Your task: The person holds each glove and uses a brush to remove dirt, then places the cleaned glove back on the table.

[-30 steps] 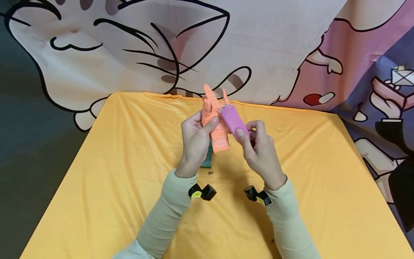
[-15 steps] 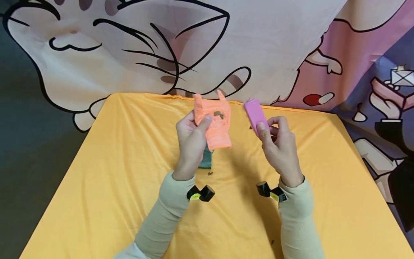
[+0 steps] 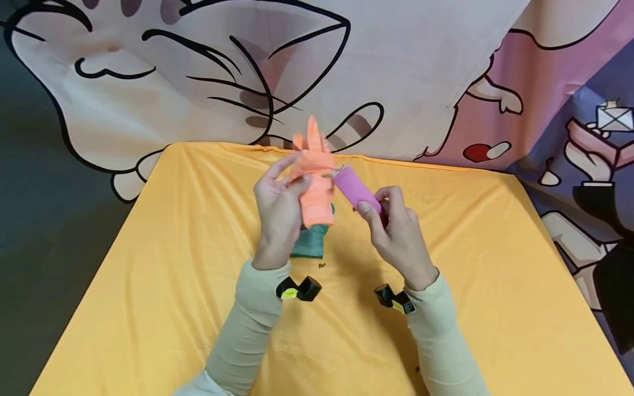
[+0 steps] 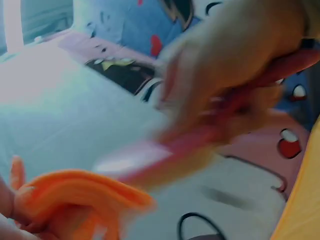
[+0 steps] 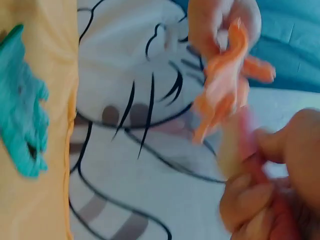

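My left hand (image 3: pixel 277 220) pinches an orange knitted glove (image 3: pixel 317 203) between thumb and fingers, its glove fingers pointing up. A small brown smudge shows on the knit. In my right hand (image 3: pixel 402 236) is a pink brush (image 3: pixel 358 188), gripped by its handle, with its head right at the glove's right side. The right wrist view shows the brush's pale underside (image 5: pixel 230 147) facing the orange glove (image 5: pixel 225 85); it is blurred there. Below the hands a teal glove (image 3: pixel 310 242) lies on the yellow cloth, partly hidden by the orange one.
A yellow cloth (image 3: pixel 198 308) covers the table. Small brown bits (image 3: pixel 322 265) lie on it near the teal glove, and another brown bit (image 3: pixel 417 369) is by the right sleeve. Behind the table's far edge hangs a cartoon-printed backdrop (image 3: pixel 416 66).
The brush swung right, away from the orange glove, then came back to it. The left hand shifted left and turned the glove, so more of the teal glove shows.
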Demonstrator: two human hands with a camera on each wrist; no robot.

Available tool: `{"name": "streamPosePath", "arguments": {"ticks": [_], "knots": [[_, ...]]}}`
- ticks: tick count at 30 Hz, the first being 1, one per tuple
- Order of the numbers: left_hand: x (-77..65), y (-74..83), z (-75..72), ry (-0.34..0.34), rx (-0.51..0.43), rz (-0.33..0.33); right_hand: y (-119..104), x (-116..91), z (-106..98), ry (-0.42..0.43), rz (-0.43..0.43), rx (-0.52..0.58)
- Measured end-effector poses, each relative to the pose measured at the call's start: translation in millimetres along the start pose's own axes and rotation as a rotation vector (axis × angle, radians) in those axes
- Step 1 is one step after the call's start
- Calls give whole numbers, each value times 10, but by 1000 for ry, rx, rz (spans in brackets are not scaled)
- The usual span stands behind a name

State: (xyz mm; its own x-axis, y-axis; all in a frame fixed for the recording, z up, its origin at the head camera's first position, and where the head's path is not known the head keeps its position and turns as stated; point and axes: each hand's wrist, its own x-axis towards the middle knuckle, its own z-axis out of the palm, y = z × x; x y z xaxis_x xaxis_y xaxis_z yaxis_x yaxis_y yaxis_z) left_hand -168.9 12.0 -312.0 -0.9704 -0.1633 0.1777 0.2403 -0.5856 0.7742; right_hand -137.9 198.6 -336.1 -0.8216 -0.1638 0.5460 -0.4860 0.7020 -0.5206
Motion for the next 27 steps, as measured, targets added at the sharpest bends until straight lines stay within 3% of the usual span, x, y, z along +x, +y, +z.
{"name": "streamPosePath", "arguments": {"ticks": [2,5,8,11,14,17,20,23,27], "knots": [[21,53,-35,29,-21,60,60,5,-23,-3,47,-5],[21,81,-50,25,38,110,76,6,-73,36,111,61],[-6,39,-18,-20,149,73,-17,-14,-107,96,109,202],[-34,-35,41,-95,223,38,-136,-36,-96,128,39,288],[-75,-99,104,-182,267,35,-226,-32,-45,125,-17,307],[-98,-135,138,-222,285,26,-296,2,-8,94,3,279],[-67,-126,100,-181,222,-39,-345,42,-22,38,76,256],[20,-83,7,-99,120,-104,-346,69,-62,-17,134,221],[120,5,-142,1,76,-42,-272,83,-69,-55,183,197]]}}
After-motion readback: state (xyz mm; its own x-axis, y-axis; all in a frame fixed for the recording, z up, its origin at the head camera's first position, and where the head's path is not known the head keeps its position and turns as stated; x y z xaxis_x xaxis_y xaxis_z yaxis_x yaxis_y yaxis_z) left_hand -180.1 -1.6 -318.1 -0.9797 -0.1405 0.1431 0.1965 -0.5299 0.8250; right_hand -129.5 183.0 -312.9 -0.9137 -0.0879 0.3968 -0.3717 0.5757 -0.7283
